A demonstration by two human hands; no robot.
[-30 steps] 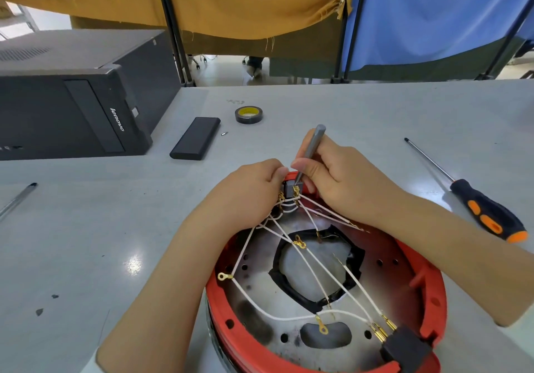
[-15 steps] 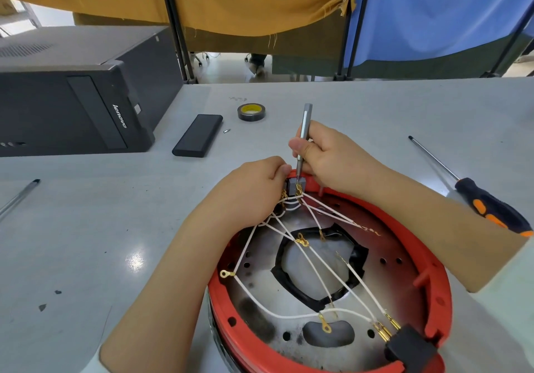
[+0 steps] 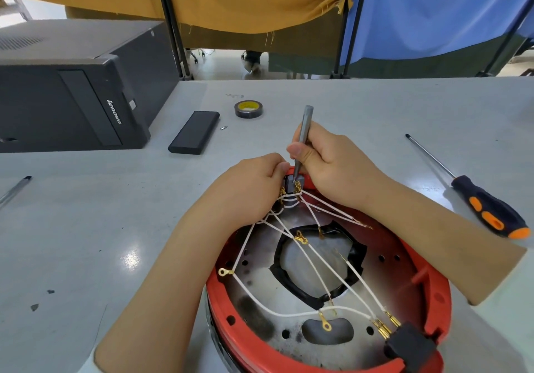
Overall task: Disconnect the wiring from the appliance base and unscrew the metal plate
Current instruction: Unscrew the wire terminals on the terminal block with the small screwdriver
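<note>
Head view: one red base (image 3: 430, 280) holding white wires (image 3: 291, 312); my left hand (image 3: 248, 190) pinches one connector (image 3: 290, 183) at twelve o'clock, right hand (image 3: 332, 167) clamps one grey driver (image 3: 303, 132).

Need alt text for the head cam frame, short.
A right hand holds a slim grey screwdriver upright on a small terminal block at the far rim of a red appliance base, while the left hand steadies the block. White wires cross the base; an orange-and-black screwdriver lies to the right.

Glossy red plastic base (image 3: 433, 300) rims a scorched, dull metal plate (image 3: 260, 309) on the smooth grey table (image 3: 86, 242).
</note>
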